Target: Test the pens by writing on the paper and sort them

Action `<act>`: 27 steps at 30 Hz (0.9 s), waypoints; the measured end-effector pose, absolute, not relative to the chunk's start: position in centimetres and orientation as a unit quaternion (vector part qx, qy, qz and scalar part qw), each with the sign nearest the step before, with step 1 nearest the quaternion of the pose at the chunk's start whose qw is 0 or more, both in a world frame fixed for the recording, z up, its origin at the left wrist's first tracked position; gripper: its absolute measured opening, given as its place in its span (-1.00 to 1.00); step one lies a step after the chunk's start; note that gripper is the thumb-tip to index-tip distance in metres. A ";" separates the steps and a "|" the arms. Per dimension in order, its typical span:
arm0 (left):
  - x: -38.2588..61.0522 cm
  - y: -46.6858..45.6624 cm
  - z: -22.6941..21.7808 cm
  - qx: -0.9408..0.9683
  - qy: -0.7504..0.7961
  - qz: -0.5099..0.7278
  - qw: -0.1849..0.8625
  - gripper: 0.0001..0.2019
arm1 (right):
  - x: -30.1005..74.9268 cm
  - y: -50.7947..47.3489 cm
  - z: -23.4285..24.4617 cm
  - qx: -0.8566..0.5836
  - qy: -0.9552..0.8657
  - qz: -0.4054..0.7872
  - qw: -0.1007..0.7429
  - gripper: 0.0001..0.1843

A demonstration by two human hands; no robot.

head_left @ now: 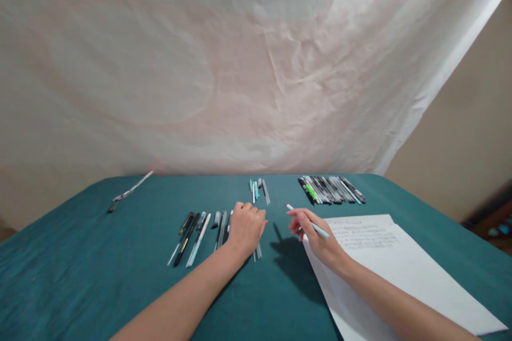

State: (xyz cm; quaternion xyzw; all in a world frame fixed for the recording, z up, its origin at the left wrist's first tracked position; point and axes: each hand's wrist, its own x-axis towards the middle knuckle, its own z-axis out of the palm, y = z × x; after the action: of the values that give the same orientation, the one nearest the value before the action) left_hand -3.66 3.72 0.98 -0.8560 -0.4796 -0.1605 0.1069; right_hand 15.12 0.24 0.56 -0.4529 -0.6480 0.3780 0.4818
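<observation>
My right hand holds a pale blue pen above the left edge of the written sheets, its tip pointing up and to the left. My left hand rests palm down with curled fingers over the right end of a row of pens. What lies beneath its fingers is hidden. Clear pen parts stick out below that hand. To its left lie a black pen, a light blue pen, a clear pen barrel and several loose caps.
White paper sheets with handwriting lie at the right. Behind them is a packed row of pens, one bright green. Several turquoise and clear pen parts lie at the back middle. A thin pen-like item sits far left on the green cloth.
</observation>
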 end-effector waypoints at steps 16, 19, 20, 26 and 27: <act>-3.3 3.5 1.6 -0.782 -0.477 -0.373 -0.149 -0.69 | 15.4 -1.0 -2.2 -0.440 -0.751 0.217 0.442 -0.67; -3.2 3.8 1.6 -0.716 -0.438 -0.453 -0.301 -0.74 | 15.4 -1.3 -2.2 -0.430 -0.782 0.149 0.426 -0.77; -3.2 3.9 1.6 -0.682 -0.427 -0.476 -0.355 -0.76 | 15.4 -1.4 -2.1 -0.422 -0.796 0.128 0.416 -0.80; -2.8 3.6 1.6 -0.484 -0.403 -0.544 -0.554 -0.66 | 15.2 -2.5 -1.1 -0.382 -0.839 0.081 0.379 -0.76; -2.7 3.5 1.6 -0.470 -0.402 -0.542 -0.569 -0.65 | 15.1 -2.6 -0.9 -0.380 -0.842 0.083 0.374 -0.76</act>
State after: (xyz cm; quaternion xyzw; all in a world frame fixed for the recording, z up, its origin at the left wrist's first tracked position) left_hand -2.73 3.52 1.59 -0.4702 -0.4016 -0.5417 -0.5693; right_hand 15.14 -2.63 -0.92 -0.3796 -0.8423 0.0830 0.3736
